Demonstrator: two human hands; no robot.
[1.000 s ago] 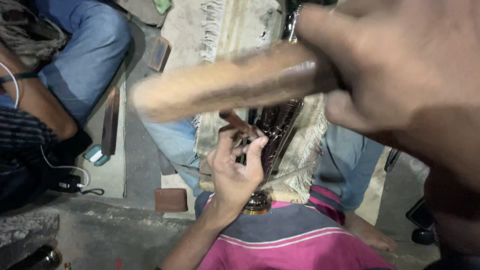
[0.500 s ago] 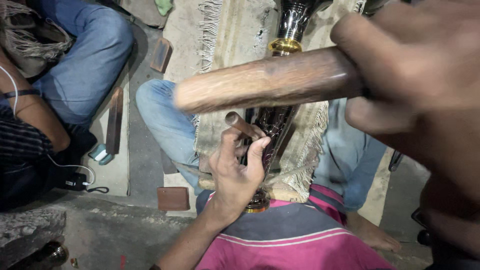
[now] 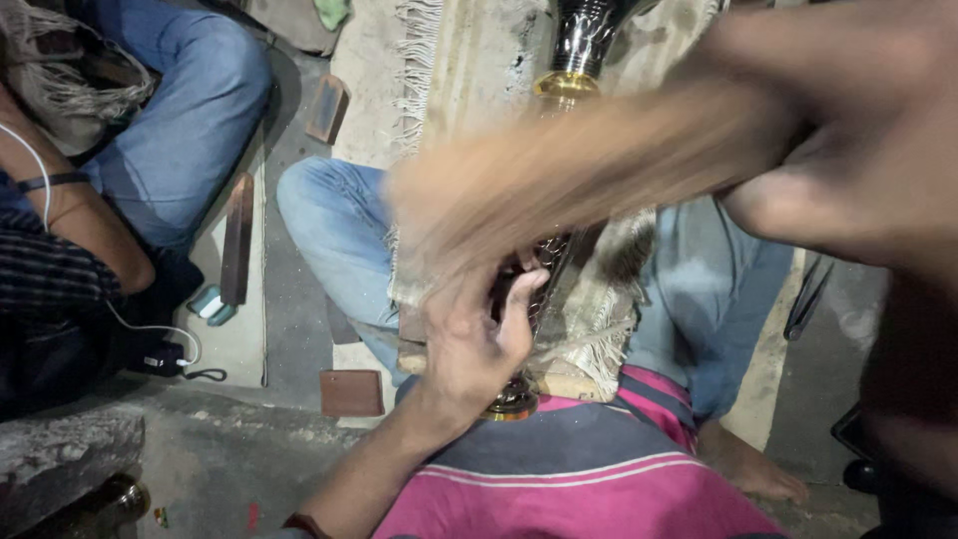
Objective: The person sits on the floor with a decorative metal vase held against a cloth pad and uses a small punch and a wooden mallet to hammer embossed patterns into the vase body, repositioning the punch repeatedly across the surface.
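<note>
Gripping a wooden mallet-like club [image 3: 589, 170], right hand [image 3: 848, 150] fills the upper right of the head view, fingers closed round the thicker end; the wood is motion-blurred, stretching leftward across mid-frame above the left hand. Left hand [image 3: 474, 339] sits lower centre, fingers curled around something small against a dark, ornate metal piece [image 3: 544, 289]; whatever it pinches is hidden by blur and the fingers, so cannot tell what it is. That metal piece runs long and narrow from the top edge, where a dark fluted section meets a brass-coloured collar [image 3: 567, 85], down under the blurred wood to a brass-coloured end [image 3: 514, 404] just below the left wrist. It lies on a worn, fringed cloth [image 3: 469, 80] spread over the lap and a wooden block, between the person's two knees in blue jeans [image 3: 329, 220]. Pink shirt with grey and white stripes [image 3: 569, 479] at bottom centre. Bare foot [image 3: 748, 464] at lower right on the concrete floor [image 3: 220, 459]. At left, another person sits close by: jeans-clad leg [image 3: 190, 110], forearm [image 3: 70, 210] with a dark band, striped sleeve, white cable trailing across. Between the two people, a flat dark bar [image 3: 238, 240] lies on a pale board, a small brown block [image 3: 351, 392] near its lower end, another brown block [image 3: 326, 108] higher up.
</note>
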